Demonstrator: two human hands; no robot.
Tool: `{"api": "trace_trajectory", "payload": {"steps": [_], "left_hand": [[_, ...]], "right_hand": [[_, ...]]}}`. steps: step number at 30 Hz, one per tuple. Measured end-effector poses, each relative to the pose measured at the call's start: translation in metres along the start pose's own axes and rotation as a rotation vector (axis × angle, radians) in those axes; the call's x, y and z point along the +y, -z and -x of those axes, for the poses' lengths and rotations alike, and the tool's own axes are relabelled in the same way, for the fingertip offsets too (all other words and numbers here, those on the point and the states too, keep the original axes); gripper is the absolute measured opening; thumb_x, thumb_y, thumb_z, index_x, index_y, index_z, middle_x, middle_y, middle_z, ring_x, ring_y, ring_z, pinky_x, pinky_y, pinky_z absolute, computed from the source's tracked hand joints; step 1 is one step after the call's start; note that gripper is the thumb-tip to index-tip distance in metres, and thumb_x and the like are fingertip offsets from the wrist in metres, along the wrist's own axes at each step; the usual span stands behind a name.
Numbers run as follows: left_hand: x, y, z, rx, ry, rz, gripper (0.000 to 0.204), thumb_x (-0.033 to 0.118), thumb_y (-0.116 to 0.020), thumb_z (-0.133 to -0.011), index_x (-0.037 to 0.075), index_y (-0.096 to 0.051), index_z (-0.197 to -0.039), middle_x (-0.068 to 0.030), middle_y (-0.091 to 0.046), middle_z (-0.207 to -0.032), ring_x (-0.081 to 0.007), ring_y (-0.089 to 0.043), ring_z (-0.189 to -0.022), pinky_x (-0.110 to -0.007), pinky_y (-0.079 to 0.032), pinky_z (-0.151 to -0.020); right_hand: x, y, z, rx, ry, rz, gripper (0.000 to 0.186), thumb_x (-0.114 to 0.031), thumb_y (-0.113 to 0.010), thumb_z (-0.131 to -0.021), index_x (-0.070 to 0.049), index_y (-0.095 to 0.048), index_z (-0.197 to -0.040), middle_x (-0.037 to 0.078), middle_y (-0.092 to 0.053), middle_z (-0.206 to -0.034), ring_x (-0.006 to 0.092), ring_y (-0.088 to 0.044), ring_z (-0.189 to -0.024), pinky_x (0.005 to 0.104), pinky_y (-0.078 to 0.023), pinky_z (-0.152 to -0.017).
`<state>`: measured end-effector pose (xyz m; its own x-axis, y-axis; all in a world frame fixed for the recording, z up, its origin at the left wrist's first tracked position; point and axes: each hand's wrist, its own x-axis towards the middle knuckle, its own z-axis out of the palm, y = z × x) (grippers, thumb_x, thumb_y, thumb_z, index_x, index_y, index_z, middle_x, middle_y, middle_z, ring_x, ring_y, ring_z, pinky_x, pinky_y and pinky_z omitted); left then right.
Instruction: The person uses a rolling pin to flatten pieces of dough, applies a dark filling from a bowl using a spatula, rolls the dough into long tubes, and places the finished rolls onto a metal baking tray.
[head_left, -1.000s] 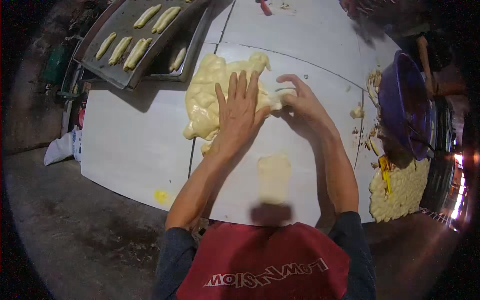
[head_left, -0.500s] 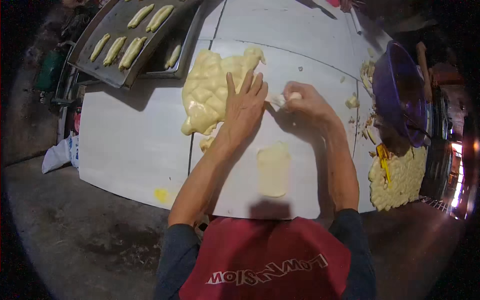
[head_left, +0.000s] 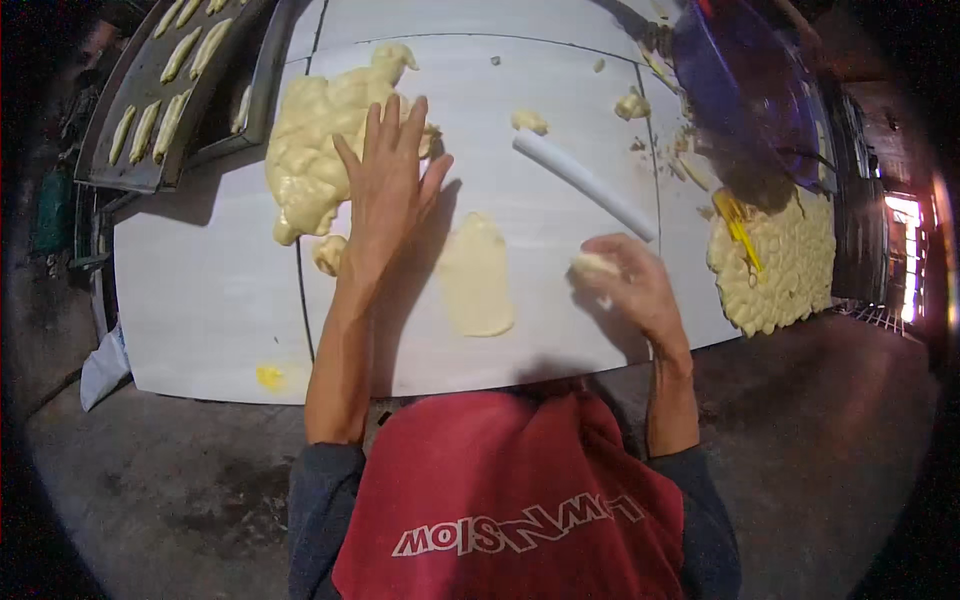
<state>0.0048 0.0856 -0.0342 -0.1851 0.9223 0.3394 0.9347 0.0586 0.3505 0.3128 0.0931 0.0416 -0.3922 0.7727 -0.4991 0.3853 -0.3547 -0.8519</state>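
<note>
My left hand [head_left: 385, 180] has its fingers spread over the right edge of a large pale dough mass [head_left: 315, 150]. My right hand [head_left: 640, 290] is lower on the right, with a small dough piece [head_left: 597, 265] between its curled thumb and fingers, slightly blurred. Between my forearms lies a flat, oblong dough sheet [head_left: 477, 280]. A white rod like a rolling pin [head_left: 580, 182] lies slantwise beyond my right hand, touched by neither hand. Near its far end sits a dough lump [head_left: 530, 122]. Another small lump [head_left: 328, 255] rests beside my left wrist.
Metal trays [head_left: 130, 95] with rows of shaped dough strips stand at far left. On the right are a purple basin [head_left: 740, 90] and a lumpy dough slab [head_left: 775, 270] with a yellow tool [head_left: 738, 228] on it. Dough scraps [head_left: 632, 103] and a yellow smear [head_left: 270, 377] mark the white tabletop.
My right hand has drawn away from my left hand, toward me and to the right. The rod now shows on the table. The whole view has shifted, so the dough and trays appear farther left.
</note>
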Motion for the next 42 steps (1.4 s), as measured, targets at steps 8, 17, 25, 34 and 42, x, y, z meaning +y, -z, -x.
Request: {"api": "trace_trajectory", "payload": {"steps": [8,17,25,34,42], "left_hand": [[0.131,0.009,0.095,-0.186,-0.02,0.203,0.049,0.026,-0.07,-0.092,0.011,-0.059,-0.138,-0.0165,-0.053,-0.145,-0.0352,-0.05,-0.135,-0.074,-0.024,-0.112],[0.228,-0.017,0.135,-0.136,-0.034,0.156,0.05,0.019,-0.075,-0.086,0.007,-0.059,-0.132,-0.0124,-0.059,-0.136,-0.0289,-0.057,-0.126,-0.065,-0.032,-0.114],[0.216,-0.018,0.135,-0.052,-0.015,0.208,0.055,0.011,-0.074,-0.083,0.009,-0.058,-0.136,-0.0115,-0.062,-0.136,-0.0279,-0.06,-0.125,-0.057,-0.031,-0.118],[0.215,-0.036,0.151,-0.416,-0.151,0.064,0.086,0.057,-0.063,-0.091,0.003,-0.039,-0.155,-0.0173,-0.039,-0.161,-0.031,-0.035,-0.151,-0.069,-0.018,-0.118],[0.203,-0.027,0.149,-0.37,-0.124,0.091,0.075,0.039,-0.061,-0.097,-0.001,-0.036,-0.156,-0.0218,-0.035,-0.162,-0.0347,-0.032,-0.152,-0.072,-0.013,-0.118]], "right_hand": [[0.063,0.033,-0.011,0.129,0.62,0.818,0.048,-0.03,-0.074,-0.089,-0.006,-0.061,-0.129,0.013,-0.065,-0.109,0.0339,-0.064,-0.104,0.0448,-0.051,-0.088],[0.066,0.066,-0.017,-0.033,0.545,0.46,0.044,-0.025,-0.069,-0.094,0.001,-0.063,-0.129,0.02,-0.069,-0.113,0.036,-0.067,-0.103,0.0436,-0.053,-0.09],[0.064,0.059,-0.023,-0.113,0.702,0.566,0.029,-0.021,-0.065,-0.096,0.002,-0.071,-0.113,0.017,-0.067,-0.113,0.0332,-0.07,-0.092,0.0411,-0.057,-0.082],[0.103,0.075,-0.018,0.005,0.979,1.17,0.047,-0.021,-0.06,-0.099,-0.004,-0.055,-0.143,0.017,-0.053,-0.149,0.0294,-0.045,-0.144,0.0537,-0.028,-0.119],[0.096,0.063,-0.007,-0.214,0.881,0.9,0.078,-0.057,-0.055,-0.097,-0.002,-0.045,-0.151,0.017,-0.046,-0.157,0.034,-0.038,-0.149,0.0571,-0.02,-0.124]]}}
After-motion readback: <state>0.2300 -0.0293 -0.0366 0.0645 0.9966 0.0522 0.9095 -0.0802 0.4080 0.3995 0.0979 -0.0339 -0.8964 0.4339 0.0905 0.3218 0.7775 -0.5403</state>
